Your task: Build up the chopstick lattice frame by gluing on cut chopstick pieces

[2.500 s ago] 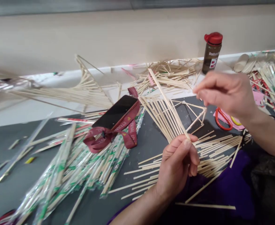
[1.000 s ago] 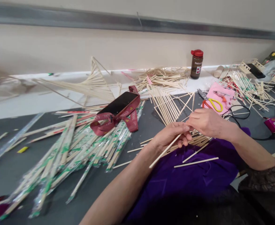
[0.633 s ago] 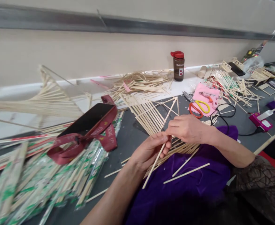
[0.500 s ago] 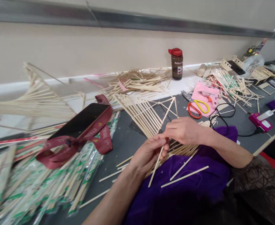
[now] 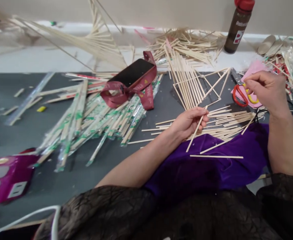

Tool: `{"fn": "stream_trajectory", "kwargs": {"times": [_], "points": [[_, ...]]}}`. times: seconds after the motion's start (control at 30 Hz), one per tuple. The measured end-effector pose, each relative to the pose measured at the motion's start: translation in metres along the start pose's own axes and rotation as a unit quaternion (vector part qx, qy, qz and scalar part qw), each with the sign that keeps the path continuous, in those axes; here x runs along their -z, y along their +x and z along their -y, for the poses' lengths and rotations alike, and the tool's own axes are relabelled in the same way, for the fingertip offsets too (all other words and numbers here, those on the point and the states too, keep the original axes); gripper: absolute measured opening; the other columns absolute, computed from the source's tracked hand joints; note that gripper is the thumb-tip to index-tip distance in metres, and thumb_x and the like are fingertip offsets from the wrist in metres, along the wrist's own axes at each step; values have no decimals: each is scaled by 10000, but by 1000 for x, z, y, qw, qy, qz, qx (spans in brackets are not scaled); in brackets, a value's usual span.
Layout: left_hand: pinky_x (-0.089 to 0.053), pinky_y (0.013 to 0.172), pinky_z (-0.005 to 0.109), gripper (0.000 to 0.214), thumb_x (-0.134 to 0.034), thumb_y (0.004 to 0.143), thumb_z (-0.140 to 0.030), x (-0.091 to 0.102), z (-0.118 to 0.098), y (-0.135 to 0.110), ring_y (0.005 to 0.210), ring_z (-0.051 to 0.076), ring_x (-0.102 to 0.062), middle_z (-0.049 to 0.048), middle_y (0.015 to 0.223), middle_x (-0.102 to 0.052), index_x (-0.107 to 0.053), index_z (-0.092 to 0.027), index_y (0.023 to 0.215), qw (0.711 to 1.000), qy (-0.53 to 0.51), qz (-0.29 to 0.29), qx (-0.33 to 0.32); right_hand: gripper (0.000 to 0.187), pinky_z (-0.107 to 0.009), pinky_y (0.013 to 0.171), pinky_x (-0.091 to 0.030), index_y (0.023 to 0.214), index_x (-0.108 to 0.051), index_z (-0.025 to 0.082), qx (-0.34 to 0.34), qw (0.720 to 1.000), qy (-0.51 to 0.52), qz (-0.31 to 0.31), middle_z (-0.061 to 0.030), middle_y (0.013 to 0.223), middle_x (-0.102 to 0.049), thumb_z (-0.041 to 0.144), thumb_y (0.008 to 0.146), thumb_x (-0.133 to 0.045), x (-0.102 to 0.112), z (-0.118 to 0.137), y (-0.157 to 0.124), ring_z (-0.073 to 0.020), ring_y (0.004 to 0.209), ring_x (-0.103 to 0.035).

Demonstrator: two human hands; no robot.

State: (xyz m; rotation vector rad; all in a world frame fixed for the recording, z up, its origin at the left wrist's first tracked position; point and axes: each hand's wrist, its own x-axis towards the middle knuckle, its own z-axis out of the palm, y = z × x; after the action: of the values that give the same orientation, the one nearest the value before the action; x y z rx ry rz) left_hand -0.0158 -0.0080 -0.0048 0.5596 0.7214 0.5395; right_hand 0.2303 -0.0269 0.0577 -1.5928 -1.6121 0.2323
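Observation:
A thin wooden stick (image 5: 195,133) is pinched between the thumb and fingers of my left hand (image 5: 190,123), slanting down towards a purple cloth (image 5: 236,170). My right hand (image 5: 268,88) is raised over the red-and-yellow-handled scissors (image 5: 240,96), apart from my left hand. Its fingers are drawn together in a pinch; whether anything small is between them I cannot make out. Just beyond my left hand lies a frame of glued sticks (image 5: 188,80), with a row of parallel sticks and a triangular end. Loose sticks (image 5: 226,121) spread beside and under my left hand.
A phone (image 5: 131,73) with a red strap lies on several plastic-wrapped chopsticks (image 5: 86,123). A dark bottle (image 5: 238,30) with a red lid stands by the wall. Behind are a stick pile (image 5: 186,43) and a fan-shaped stick structure (image 5: 96,43). A magenta object (image 5: 11,176) sits left.
My right hand has left my left hand and moved right, up to the scissors. My left hand keeps the stick. The view has swung left and down.

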Motion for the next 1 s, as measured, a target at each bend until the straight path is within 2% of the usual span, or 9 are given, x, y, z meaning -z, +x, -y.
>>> {"fn": "stream_trajectory", "kwargs": {"times": [0.13, 0.23, 0.37, 0.47, 0.57, 0.67, 0.8, 0.9, 1.0], "points": [[-410, 364, 155, 109, -592, 805, -128, -4, 1, 0, 384, 80, -549, 10, 525, -608, -629, -116, 703, 1000, 2, 4, 0, 151, -229, 581, -433, 820, -708, 134, -43, 998, -38, 13, -56, 704, -672, 183, 802, -567, -2, -14, -2, -101, 599, -615], [-410, 371, 151, 128, -580, 818, -130, -5, 2, 0, 393, 78, -554, 8, 524, -612, -628, -118, 701, 1000, 8, 8, -10, 204, -247, 660, -439, 901, -719, 132, -55, 990, -132, 7, -92, 814, -710, 202, 814, -548, -3, -27, 0, -119, 688, -620], [-406, 374, 154, 133, -580, 816, -124, -5, 2, 1, 393, 78, -551, 8, 524, -610, -620, -117, 689, 1000, 21, 6, -17, 273, -315, 772, -394, 984, -724, 152, -92, 941, -323, 34, -139, 1003, -705, 313, 831, -566, -7, -46, 4, -193, 863, -597], [-396, 371, 156, 124, -588, 809, -120, -6, 3, 1, 394, 79, -550, 11, 525, -607, -616, -114, 688, 999, 25, 4, -23, 344, -340, 755, -367, 1038, -703, 160, -128, 907, -391, 89, -164, 1066, -671, 402, 844, -555, -13, -56, 4, -228, 909, -576], [-398, 365, 155, 119, -591, 802, -122, -5, 3, 1, 394, 77, -546, 8, 526, -609, -612, -115, 686, 999, 28, 12, -29, 398, -354, 774, -378, 1120, -653, 142, -139, 895, -410, 105, -195, 1145, -621, 412, 840, -572, -18, -58, 2, -253, 972, -571], [-420, 368, 157, 87, -607, 780, -127, -4, 5, 1, 392, 78, -553, 1, 530, -614, -606, -125, 692, 999, 36, 11, -31, 521, -395, 791, -407, 1203, -592, 109, -153, 883, -425, 127, -237, 1219, -569, 453, 811, -595, -22, -54, 1, -320, 1040, -563], [-434, 366, 153, 45, -628, 747, -136, -3, 6, 1, 398, 79, -558, -1, 539, -626, -608, -133, 707, 998, 45, 12, -40, 488, -438, 807, -438, 1161, -594, 83, -174, 879, -421, 140, -237, 1135, -607, 374, 771, -631, -25, -49, 4, -347, 1018, -585], [-431, 362, 144, 50, -637, 736, -151, -4, 5, 1, 390, 75, -552, -4, 531, -625, -610, -140, 695, 998, 50, 10, -39, 475, -441, 804, -462, 1140, -593, 91, -212, 888, -390, 118, -215, 1047, -650, 312, 724, -653, -24, -52, 7, -339, 979, -611], [-430, 360, 141, 51, -635, 736, -146, -7, 2, -3, 379, 73, -547, -2, 523, -623, -614, -133, 691, 998, 46, 11, -46, 547, -417, 805, -479, 1211, -576, 112, -233, 908, -343, 65, -180, 1042, -669, 285, 696, -643, -20, -62, 8, -318, 962, -630]]}}
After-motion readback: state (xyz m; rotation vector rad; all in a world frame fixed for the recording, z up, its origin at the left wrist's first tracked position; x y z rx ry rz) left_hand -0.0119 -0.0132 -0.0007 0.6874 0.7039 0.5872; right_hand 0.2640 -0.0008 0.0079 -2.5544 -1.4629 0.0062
